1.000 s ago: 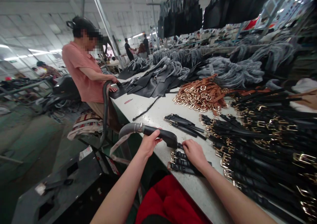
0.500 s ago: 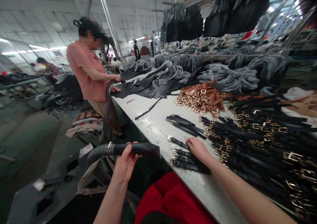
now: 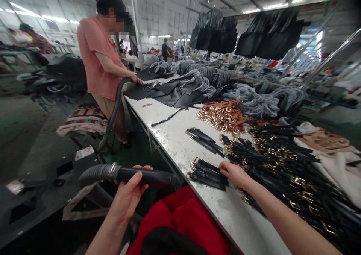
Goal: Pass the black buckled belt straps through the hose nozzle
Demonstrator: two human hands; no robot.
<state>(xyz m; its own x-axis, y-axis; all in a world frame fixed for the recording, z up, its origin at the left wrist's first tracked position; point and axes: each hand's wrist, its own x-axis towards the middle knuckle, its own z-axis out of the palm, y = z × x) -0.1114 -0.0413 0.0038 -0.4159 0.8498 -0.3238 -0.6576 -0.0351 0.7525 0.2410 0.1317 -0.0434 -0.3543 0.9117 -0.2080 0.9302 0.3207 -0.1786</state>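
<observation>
My left hand (image 3: 128, 196) is wrapped round a black nozzle (image 3: 146, 176) on a ribbed grey hose (image 3: 94, 173), held off the table's near edge, over my red lap. My right hand (image 3: 234, 173) rests on the white table (image 3: 180, 142), its fingers curled on the right end of a small row of black straps with gold buckles (image 3: 205, 171). A large heap of similar black buckled straps (image 3: 284, 161) lies just right of that hand.
A person in a pink shirt (image 3: 97, 48) stands at the table's far left with another hose (image 3: 114, 110). Brown straps with gold rings (image 3: 222, 116), black leather pieces (image 3: 172, 93) and grey bundles (image 3: 254, 97) lie further back. A striped stool (image 3: 83, 121) stands on the floor.
My left hand pulled the nozzle off the straps and back over the table's edge. My right hand stayed on the row of straps. The view swung a little to the left.
</observation>
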